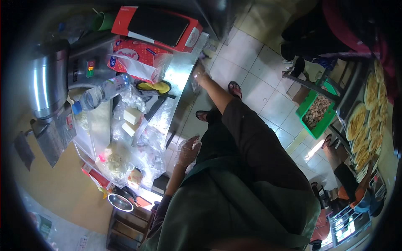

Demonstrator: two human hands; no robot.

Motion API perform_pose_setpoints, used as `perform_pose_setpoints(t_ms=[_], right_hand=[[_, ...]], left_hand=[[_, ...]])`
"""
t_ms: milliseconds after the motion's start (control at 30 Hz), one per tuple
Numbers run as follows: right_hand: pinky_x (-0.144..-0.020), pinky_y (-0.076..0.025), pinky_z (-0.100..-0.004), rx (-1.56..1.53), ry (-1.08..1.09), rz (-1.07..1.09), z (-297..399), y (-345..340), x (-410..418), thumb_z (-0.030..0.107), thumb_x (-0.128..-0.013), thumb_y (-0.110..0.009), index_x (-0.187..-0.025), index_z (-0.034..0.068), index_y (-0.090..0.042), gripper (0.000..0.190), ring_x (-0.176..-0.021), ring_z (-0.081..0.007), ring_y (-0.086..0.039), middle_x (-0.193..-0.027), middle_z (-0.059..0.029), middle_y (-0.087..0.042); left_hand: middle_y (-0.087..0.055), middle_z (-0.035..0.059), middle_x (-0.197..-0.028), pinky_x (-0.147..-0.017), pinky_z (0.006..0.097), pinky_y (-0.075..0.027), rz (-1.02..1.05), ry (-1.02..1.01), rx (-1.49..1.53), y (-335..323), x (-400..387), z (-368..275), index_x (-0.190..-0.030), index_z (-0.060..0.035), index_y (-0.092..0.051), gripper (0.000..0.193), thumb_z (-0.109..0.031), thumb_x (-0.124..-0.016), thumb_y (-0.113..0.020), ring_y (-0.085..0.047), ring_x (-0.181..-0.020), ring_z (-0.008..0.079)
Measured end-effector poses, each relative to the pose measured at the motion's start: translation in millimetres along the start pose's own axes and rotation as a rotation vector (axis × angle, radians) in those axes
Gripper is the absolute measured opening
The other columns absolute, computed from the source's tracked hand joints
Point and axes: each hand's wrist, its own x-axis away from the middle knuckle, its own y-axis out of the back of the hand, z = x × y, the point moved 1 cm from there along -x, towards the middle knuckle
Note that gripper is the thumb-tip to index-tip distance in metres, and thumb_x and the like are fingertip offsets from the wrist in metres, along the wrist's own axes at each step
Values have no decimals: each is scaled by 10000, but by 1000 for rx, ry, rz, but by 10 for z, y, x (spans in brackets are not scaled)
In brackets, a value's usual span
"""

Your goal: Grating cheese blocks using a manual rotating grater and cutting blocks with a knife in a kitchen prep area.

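My left hand (189, 151), in a clear plastic glove, is near my waist beside the steel counter (179, 73), fingers loosely apart and apparently empty. My right hand (200, 74), also gloved, reaches to the counter's edge; its fingers are blurred, so its grip is unclear. On the counter, two white blocks (132, 116) lie on clear plastic sheeting (150, 157) beside a black-handled knife (155, 109). Pale shredded food (113, 160) is in a clear bag. A plastic water bottle (102, 92) lies near a Getra machine (78, 67) with a lit switch.
A red box (194, 37) with a black tray-like object and a red tissue pack (138, 55) sit on the counter. A small pan (120, 202) is at its lower end. At right are a green crate (315, 133) of pale pieces, trays of flat rounds (358, 120) and other people.
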Motion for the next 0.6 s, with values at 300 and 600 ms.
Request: perform_pose_setpoints(t_ms=[300,600], right_hand=[[-1075,-376,-402,182,21,104,241,55,-11,198,-936,-521,-1368,45,-498,459,-1260,-328,-493,-1373,-179,-513],[-1005,-437,-381,452,188,184,255,91,72,155,-940,-536,-1369,50,-487,444,-1199,-284,-543,-1299,-162,-559]], left_hand=[[-681,123,-1050,-744,308,-530,40,225,133,-448,337,997,-1298,-30,-581,420,-271,-958,-632,-648,-813,163],[-683,155,-1154,-949,357,-510,3,232,100,-406,343,997,-1260,-36,-610,374,-273,-971,-594,-651,-1076,290]])
